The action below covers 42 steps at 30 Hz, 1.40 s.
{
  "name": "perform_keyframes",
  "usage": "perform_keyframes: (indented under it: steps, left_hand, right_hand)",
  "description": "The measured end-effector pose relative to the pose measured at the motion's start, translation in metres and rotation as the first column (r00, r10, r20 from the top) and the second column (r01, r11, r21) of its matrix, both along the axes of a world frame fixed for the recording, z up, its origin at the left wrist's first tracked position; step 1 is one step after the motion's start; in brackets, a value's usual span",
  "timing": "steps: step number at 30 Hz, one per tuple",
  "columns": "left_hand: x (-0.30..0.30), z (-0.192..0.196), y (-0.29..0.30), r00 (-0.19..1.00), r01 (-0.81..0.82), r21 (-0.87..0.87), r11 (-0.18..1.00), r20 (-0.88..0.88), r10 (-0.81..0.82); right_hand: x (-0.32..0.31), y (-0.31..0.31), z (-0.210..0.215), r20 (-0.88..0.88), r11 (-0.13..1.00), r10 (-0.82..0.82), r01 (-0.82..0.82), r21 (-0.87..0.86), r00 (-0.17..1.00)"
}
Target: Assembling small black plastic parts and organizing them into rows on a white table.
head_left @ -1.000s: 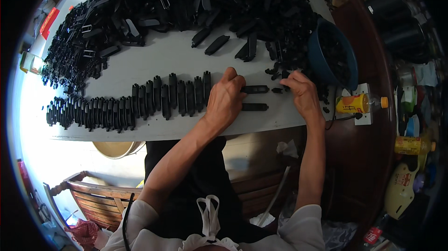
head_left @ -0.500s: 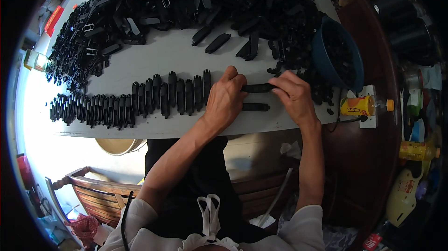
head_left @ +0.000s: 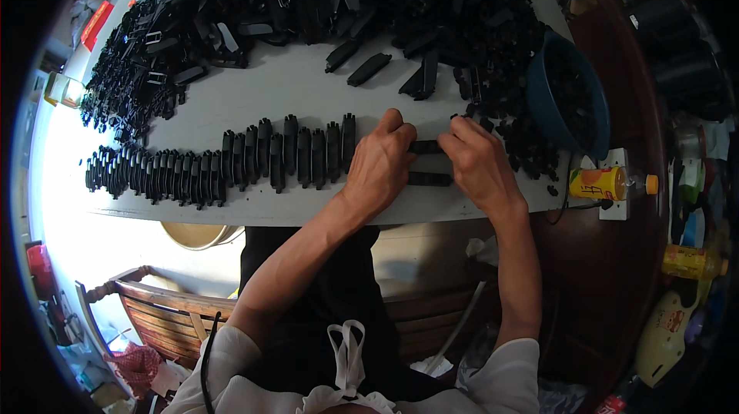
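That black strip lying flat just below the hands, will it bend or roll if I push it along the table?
The black strip looks like moulded plastic, so probably stiff and light. It lies flat and oblong, so it should slide, not roll. The white table looks smooth, so it may skid towards the near edge by the right hand.

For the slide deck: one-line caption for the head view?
Both hands, left hand and right hand, grip black plastic strips beside a lined-up row on a white table.

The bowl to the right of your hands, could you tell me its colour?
Blue: the bowl shows best in the head view.
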<state>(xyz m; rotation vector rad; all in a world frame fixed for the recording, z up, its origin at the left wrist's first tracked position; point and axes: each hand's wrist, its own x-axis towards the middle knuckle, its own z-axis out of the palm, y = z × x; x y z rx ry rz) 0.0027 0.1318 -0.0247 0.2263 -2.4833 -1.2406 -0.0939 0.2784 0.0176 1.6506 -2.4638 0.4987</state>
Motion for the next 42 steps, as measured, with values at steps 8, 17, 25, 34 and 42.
perform_keyframes:
  steps: [8,17,25,34,42]
  left_hand:
    - [0.000,0.001,-0.001,1.000,0.009,0.008,1.000,-0.012,-0.008]
    - [-0.001,0.003,0.001,1.000,-0.006,-0.003,1.000,0.010,0.006]
    - [0.000,0.002,0.000,1.000,-0.005,0.008,1.000,-0.003,0.005]
    - [-0.001,0.004,0.000,1.000,0.021,0.017,1.000,0.011,-0.021]
    - [-0.001,0.004,-0.002,0.999,0.038,0.005,0.999,0.001,-0.038]
  right_hand:
    - [-0.003,0.007,0.003,0.289,0.991,0.023,0.017,-0.134,0.957]
    - [-0.004,0.006,-0.007,0.159,0.990,0.038,-0.015,-0.141,0.987]
    - [-0.002,0.006,-0.005,0.008,0.995,0.101,-0.101,-0.026,0.995]
    - [-0.009,0.000,0.001,0.477,0.986,-0.164,0.131,0.102,0.863]
    - [0.009,-0.012,-0.002,0.231,0.981,-0.180,0.155,0.120,0.956]
